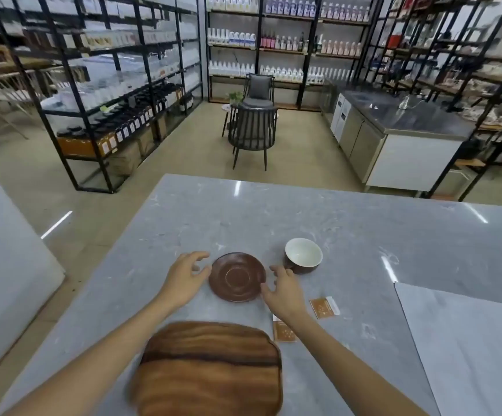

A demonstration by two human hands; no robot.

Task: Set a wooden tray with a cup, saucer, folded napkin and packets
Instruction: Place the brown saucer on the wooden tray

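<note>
1. The task is only beginning: the oval dark-grained wooden tray (210, 370) is sitting bare at the near edge of the grey marble counter (348, 229).
2. The left hand (183, 280) and right hand (285, 291) are spreading wide, flanking the round brown saucer (237, 277), gripping nothing yet.
3. The brown cup with white interior (303, 255) is standing empty beside the saucer; two orange packets (323, 307) are lying nearby. No napkin is showing.

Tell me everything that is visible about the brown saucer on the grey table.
The saucer is round and dark reddish-brown, with a glossy look like glazed ceramic, a shallow raised rim and a circular well in its centre. It is empty and lies flat on the grey marbled table, beyond the wooden tray and left of the cup, apart from both. The left hand and right hand flank it, fingers open at its edges; whether they touch it is unclear.
</note>
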